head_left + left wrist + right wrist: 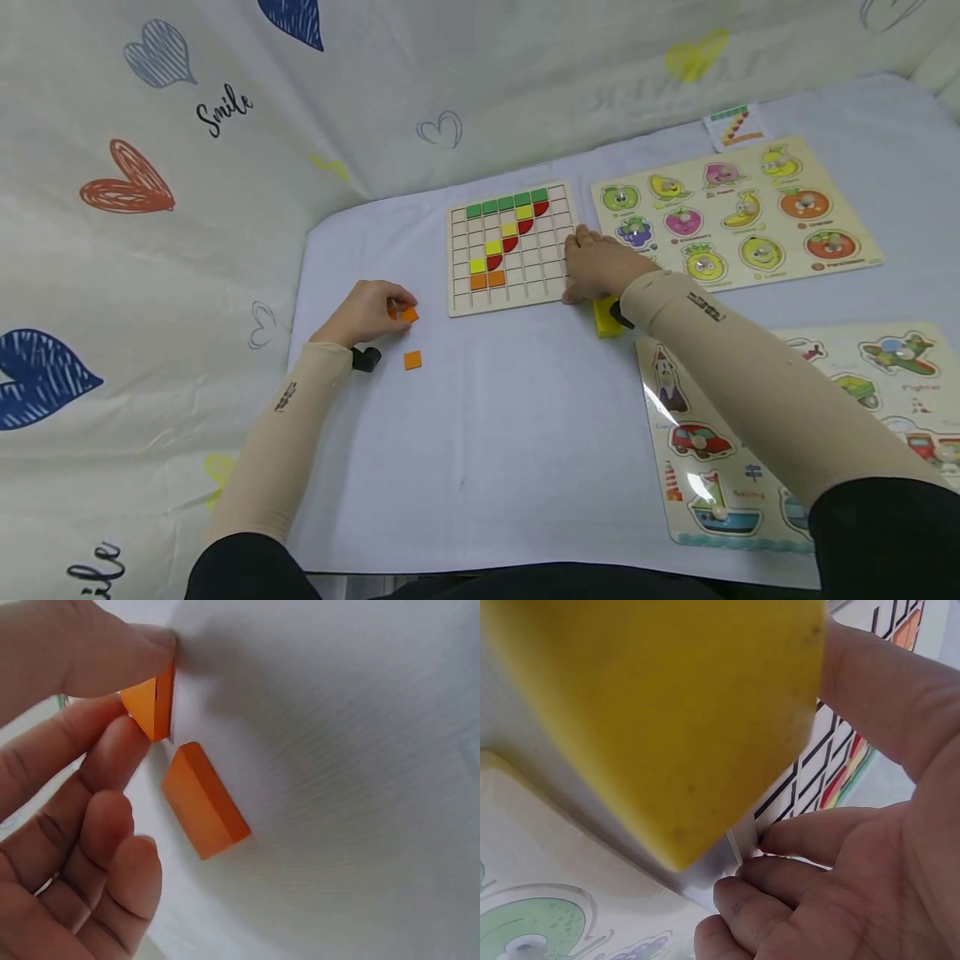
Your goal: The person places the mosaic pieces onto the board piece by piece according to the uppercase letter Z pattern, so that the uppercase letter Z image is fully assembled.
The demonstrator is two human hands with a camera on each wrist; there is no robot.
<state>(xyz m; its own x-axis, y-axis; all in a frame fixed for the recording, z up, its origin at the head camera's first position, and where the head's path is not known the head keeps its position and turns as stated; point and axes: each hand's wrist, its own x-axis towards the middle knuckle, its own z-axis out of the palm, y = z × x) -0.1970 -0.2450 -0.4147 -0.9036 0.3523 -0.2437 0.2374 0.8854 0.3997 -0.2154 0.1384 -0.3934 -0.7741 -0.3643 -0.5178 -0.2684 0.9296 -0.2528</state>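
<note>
My left hand [367,310] pinches an orange tile [154,709] between thumb and fingers, left of the grid board. Close by on the cloth lies another orange tile [412,360], which shows larger in the left wrist view. The wooden grid board [543,267] carries a row of green squares [507,203], a diagonal of yellow squares [492,247] and red rounded pieces [511,243], and two orange squares [487,281] at the bottom. My right hand [603,265] rests at the board's right edge, fingers extended along it. Under its wrist is a yellow block [606,318].
A fruit puzzle board [723,275] lies right of the grid board, with a small pattern card [737,127] behind it. A vehicle puzzle board [656,500] lies at the front right, partly under my right forearm. A printed curtain [225,275] hangs at the left and back.
</note>
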